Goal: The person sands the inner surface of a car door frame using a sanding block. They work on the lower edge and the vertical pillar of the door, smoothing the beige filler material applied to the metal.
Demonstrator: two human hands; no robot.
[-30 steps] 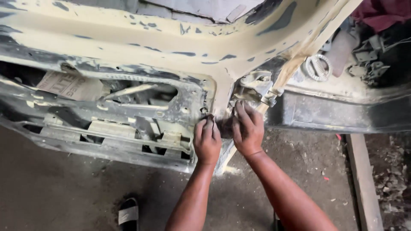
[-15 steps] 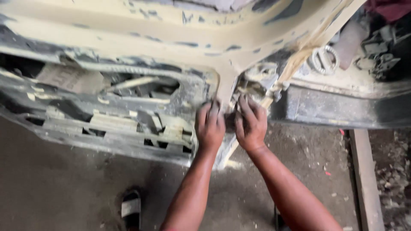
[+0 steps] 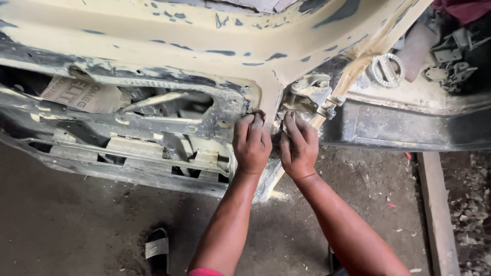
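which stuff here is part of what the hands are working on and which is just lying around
In hand: left hand, right hand, door edge, hinge.
Lying about: sandal, wooden plank, round ribbed part, cardboard, rubble.

Car door (image 3: pixel 169 46) lies across the top, inner frame facing down toward the floor (image 3: pixel 76 230). Left hand (image 3: pixel 251 144) and right hand (image 3: pixel 298 149) side by side at the door's lower edge, touching it. Latch mechanism (image 3: pixel 309 97) just above the right hand. Round ribbed part (image 3: pixel 387 70) right of the latch. Sandal (image 3: pixel 157 248) on the floor, below-left of the hands. Plank (image 3: pixel 434 214) on the floor at right.
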